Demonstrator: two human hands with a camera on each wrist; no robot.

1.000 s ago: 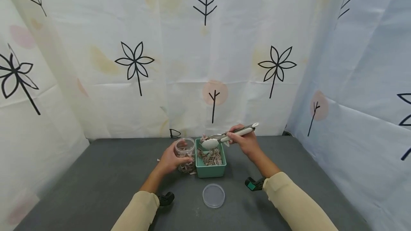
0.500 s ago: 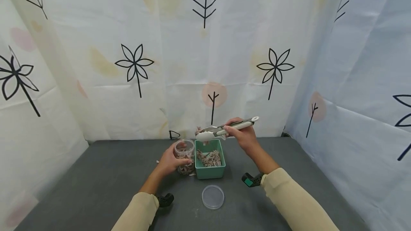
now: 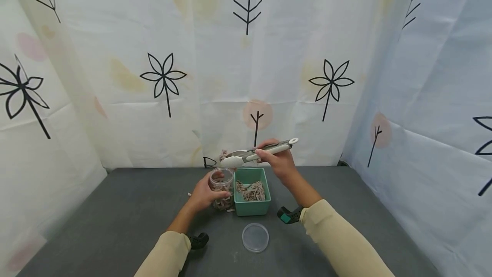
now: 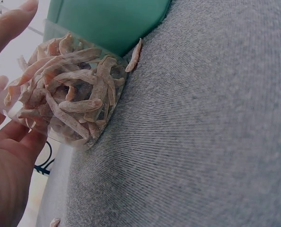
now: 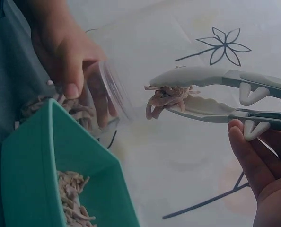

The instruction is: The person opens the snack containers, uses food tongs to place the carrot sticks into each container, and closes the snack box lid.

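Several pale-brown, shrivelled strips [image 5: 166,97] — presumably light, brittle, best pinched mid-bundle — hang in white-and-grey tongs [image 5: 216,77] my right hand [image 3: 279,163] grips; my left hand [image 3: 203,193] clasps a clear plastic jar [image 3: 222,184].

The tub [image 3: 252,208] is green, tongs [image 5: 210,76] white and grey, backdrop [image 3: 226,76] flowered.

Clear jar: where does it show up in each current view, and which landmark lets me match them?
Head: clear jar below centre, slightly left, gripped by the left hand.
Left wrist: upper left, slanted in the picture, with pale strips visible through its wall.
Right wrist: upper half, left of centre, partly hidden behind the bin.
Shared landmark: the green bin, next to the jar in all three.
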